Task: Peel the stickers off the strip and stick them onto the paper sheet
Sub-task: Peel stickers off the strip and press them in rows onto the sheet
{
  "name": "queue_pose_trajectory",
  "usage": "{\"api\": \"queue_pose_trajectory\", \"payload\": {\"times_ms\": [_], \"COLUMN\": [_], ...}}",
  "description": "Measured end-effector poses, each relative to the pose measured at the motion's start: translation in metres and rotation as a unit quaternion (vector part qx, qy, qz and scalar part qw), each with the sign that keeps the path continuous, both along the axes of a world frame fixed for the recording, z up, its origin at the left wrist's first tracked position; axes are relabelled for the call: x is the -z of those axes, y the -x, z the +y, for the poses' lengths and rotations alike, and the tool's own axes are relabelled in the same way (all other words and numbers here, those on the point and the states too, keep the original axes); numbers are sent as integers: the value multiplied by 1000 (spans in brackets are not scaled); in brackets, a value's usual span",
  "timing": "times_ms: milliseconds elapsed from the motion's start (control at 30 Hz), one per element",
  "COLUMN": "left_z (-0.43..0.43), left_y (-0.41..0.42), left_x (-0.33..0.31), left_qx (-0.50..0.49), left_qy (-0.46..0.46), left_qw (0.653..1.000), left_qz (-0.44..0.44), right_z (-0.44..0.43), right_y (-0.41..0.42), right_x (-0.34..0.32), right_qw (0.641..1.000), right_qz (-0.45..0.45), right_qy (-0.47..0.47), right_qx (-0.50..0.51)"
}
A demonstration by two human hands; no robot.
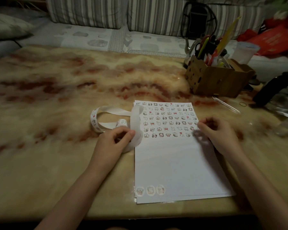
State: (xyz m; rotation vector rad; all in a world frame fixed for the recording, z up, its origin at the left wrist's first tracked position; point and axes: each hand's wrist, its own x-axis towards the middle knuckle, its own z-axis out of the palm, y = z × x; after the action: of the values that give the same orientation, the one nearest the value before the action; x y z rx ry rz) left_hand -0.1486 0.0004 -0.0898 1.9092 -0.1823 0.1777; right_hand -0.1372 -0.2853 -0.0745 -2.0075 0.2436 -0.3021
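Note:
A white paper sheet [176, 165] lies on the marbled table, its upper part filled with rows of small cartoon stickers and three larger oval stickers [150, 190] at its lower left corner. A long white sticker strip [106, 117] loops and curls on the table left of the sheet. My left hand [114, 140] pinches the strip at the sheet's left edge. My right hand [218, 131] hovers at the sheet's right edge with its fingers curled; it is blurred, and I cannot tell whether a sticker is between its fingertips.
A cardboard box [218, 77] full of pens and scissors stands at the back right. A clear pen [226, 104] and a rubber band [243, 104] lie near it. A dark object [271, 90] and crinkled plastic [286, 110] sit at the far right. A striped sofa [116, 12] runs behind the table.

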Motion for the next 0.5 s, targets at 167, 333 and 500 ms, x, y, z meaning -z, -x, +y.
{"api": "queue_pose_trajectory", "payload": {"times_ms": [167,333,500], "left_z": [1,4,6], "left_y": [1,-1,-3], "left_x": [-4,-4,-6], "left_qx": [-49,-87,-98], "left_qy": [49,86,152], "left_qw": [997,991,983], "left_qz": [-21,-48,-36], "right_z": [64,123,148], "right_y": [3,11,10], "right_x": [-18,-20,-13], "right_qw": [991,971,966], "right_qz": [-57,-76,-80], "right_qy": [-2,-16,-33], "right_qx": [-124,-228,-243]}}
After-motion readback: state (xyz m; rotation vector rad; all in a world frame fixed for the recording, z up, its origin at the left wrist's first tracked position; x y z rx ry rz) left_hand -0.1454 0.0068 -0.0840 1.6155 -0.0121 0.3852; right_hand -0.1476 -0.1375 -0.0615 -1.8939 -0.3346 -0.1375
